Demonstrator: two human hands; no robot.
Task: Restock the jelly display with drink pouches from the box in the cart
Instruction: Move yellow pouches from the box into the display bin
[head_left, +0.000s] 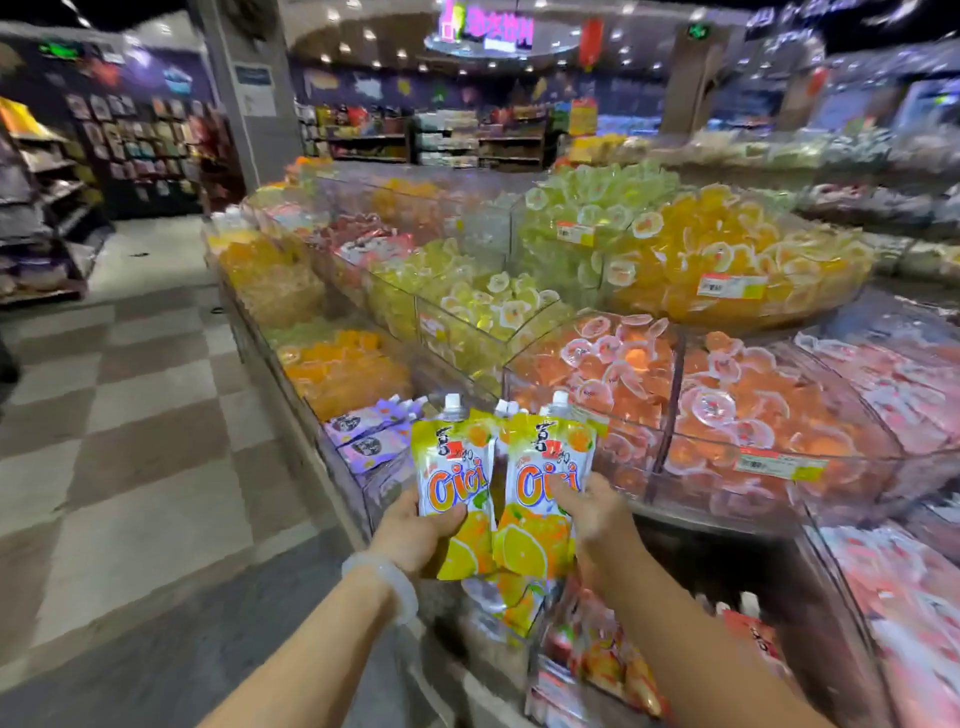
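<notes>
The left hand (415, 530) grips the lower part of one orange drink pouch (453, 483), thumb curled across its glossy front, and the right hand (592, 514) holds a second orange pouch (540, 488) the same way, thumb on the printed face. Both pouches stand upright side by side, edges touching, flat soft foil with white screw caps at twelve o'clock; further caps show behind them, so each hand may hold more than one. A pale smooth bangle (384, 587) circles the left wrist. Behind the pouches, from twelve to three o'clock, the jelly display (670, 332) rises in tiers of clear hard-walled bins: heaps of small round orange jelly cups (727, 405) nearest, yellow and green cups higher up. At ten o'clock of the hands a low bin holds flat purple pouches (371, 431). Below the hands, at six o'clock, lower compartments hold more orange and red pouches (597, 654). The checked tile aisle (135, 415) lies open from seven to ten o'clock, along the display's straight edge.
</notes>
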